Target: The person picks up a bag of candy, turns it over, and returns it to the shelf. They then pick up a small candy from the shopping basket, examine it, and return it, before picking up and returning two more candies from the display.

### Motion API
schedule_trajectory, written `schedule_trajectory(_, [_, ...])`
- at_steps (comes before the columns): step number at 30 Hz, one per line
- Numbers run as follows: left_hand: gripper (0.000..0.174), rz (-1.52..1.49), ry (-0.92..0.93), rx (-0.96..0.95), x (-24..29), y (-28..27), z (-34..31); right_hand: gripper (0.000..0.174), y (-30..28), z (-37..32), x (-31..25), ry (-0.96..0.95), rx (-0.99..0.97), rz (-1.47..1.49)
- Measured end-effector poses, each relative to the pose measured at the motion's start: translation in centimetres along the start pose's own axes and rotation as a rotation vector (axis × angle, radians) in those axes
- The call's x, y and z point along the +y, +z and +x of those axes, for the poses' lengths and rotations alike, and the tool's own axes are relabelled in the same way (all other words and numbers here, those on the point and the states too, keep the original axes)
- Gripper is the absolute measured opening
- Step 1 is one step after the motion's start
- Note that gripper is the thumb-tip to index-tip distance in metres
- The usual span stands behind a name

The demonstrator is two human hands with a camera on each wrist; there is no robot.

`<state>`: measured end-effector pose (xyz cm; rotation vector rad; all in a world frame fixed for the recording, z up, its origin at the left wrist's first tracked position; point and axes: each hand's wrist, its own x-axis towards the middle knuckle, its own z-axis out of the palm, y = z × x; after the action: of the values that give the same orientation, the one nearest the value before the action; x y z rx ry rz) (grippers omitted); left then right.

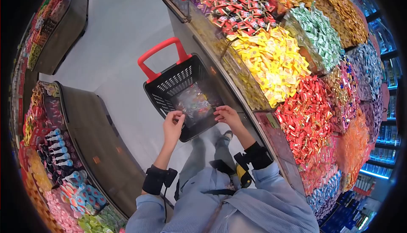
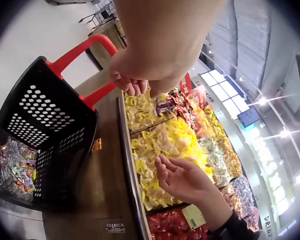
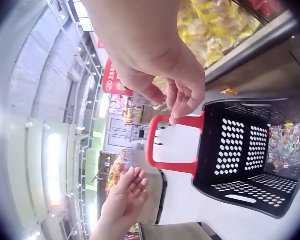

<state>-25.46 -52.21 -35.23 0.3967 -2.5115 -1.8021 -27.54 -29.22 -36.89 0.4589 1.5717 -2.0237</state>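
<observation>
Both hands are raised above a black shopping basket [image 1: 159,89] with a red handle [image 1: 143,63]. My left hand [image 1: 173,124] is over the basket's near left part, fingers loosely curled, with nothing seen in them. Across from it my right hand [image 1: 228,116] hovers by the right rim, its fingers bent and no object showing between them. In the right wrist view the right thumb and fingertips [image 3: 176,119] overlap the handle. At the basket's bottom lies a clear plastic bag of wrapped candies [image 2: 17,167], also visible in the head view.
To the right stands a long candy display with bins of yellow-wrapped candies [image 1: 271,63], red-wrapped candies [image 1: 303,114] and green-wrapped candies [image 1: 316,33]. Another display counter [image 1: 93,135] runs along the left. Pale floor [image 1: 123,25] stretches ahead between them.
</observation>
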Motion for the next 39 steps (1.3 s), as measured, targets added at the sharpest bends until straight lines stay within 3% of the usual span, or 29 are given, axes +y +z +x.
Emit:
schedule_trajectory(7, [0.013,0.004,-0.135,-0.063,-7.4,0.3,-0.8,0.02,0.9,4.0,5.9,0.191,0.045,0.01])
schedule_trajectory(14, [0.015,0.055,-0.167,-0.07,-13.9,3.7,-0.8,0.021,-0.6,6.9,9.6,0.241,0.04,0.009])
schedule_trajectory(23, [0.016,0.157,-0.365,-0.078,-26.6,11.8,4.0,0.022,-4.7,15.3,17.9,0.386,0.234,0.029])
schedule_trajectory(29, [0.015,0.255,-0.442,-0.018,-37.7,15.9,8.3,0.023,-6.5,19.8,21.5,0.442,0.218,-0.041])
schedule_trajectory(37, [0.016,0.426,-0.5,-0.123,-46.9,18.9,13.7,0.024,-7.5,25.2,24.1,0.422,0.186,0.009])
schedule_trajectory(39, [0.018,0.514,-0.441,-0.129,-49.3,19.7,15.0,0.023,-7.1,26.5,24.7,0.408,0.178,0.042])
